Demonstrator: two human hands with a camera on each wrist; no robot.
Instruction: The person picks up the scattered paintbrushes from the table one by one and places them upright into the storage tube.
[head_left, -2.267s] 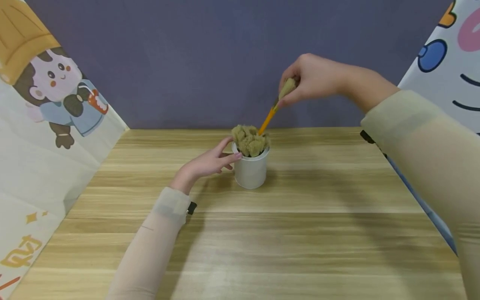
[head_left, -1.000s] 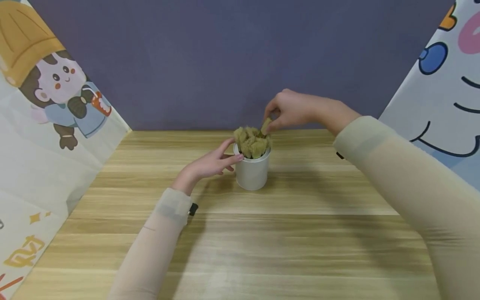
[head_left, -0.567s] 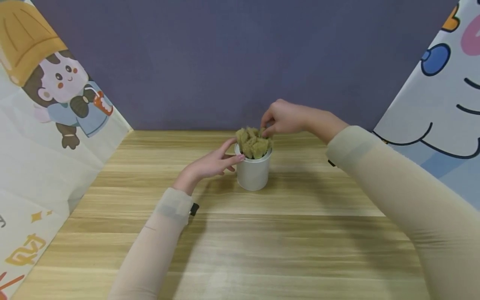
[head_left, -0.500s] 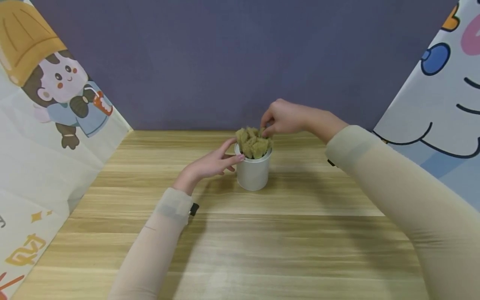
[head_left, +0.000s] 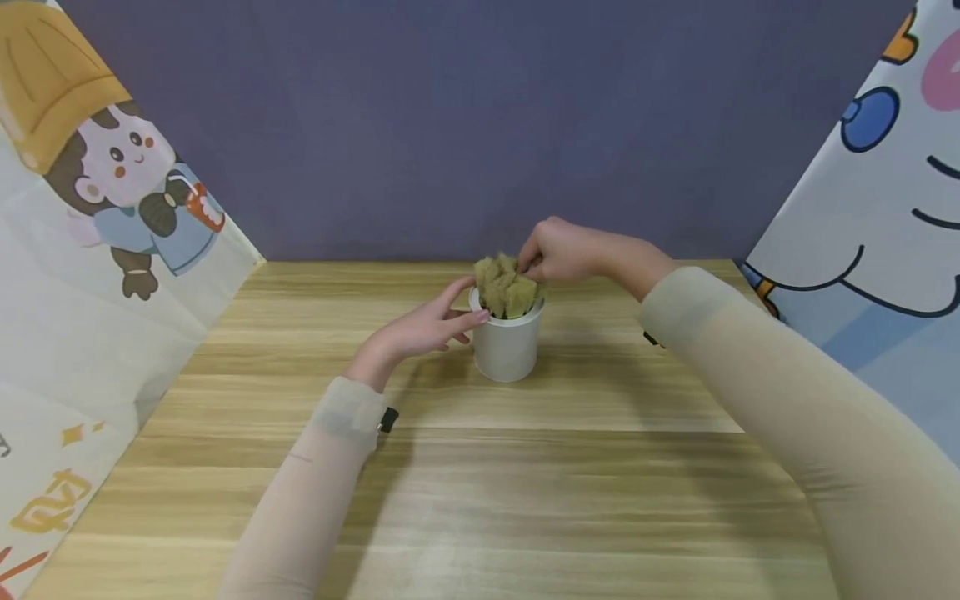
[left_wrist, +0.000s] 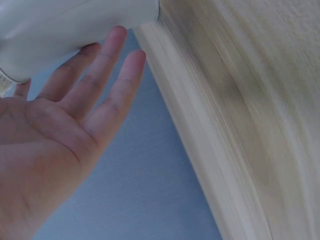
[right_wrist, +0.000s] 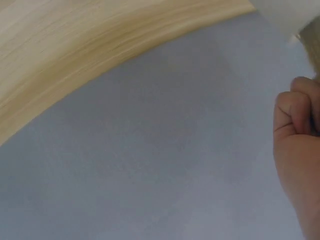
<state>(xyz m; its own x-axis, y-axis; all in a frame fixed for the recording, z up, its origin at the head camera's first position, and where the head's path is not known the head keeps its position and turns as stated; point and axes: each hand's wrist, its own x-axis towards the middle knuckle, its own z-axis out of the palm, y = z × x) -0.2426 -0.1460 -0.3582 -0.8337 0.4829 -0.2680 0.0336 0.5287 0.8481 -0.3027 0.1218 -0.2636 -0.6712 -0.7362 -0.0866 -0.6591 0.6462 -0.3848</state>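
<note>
In the head view a white round pot (head_left: 506,350) stands upright on the wooden table (head_left: 480,500), filled with fluffy tan-green tufts (head_left: 495,287). My left hand (head_left: 417,328) touches the pot's left side, its thumb at the front of the rim and its index finger toward the back. In the left wrist view its fingers (left_wrist: 95,80) are spread and nearly straight against or close to the pot wall. At the back right of the pot, my right hand (head_left: 562,250) has curled fingers and pinches among the tufts. The part between its fingertips is mostly hidden, and the stems inside the pot are out of sight.
A dark bluish-purple panel (head_left: 450,125) rises along the table's far edge, close behind my right hand. White cartoon-printed sheets flank the table, one on the left (head_left: 60,333) and one on the right (head_left: 840,242).
Over two seconds my right hand has come down and left, lowering an orange stick with a fluffy top into the pot. Lately it has dipped slightly further among the tufts. My left hand stays put.
</note>
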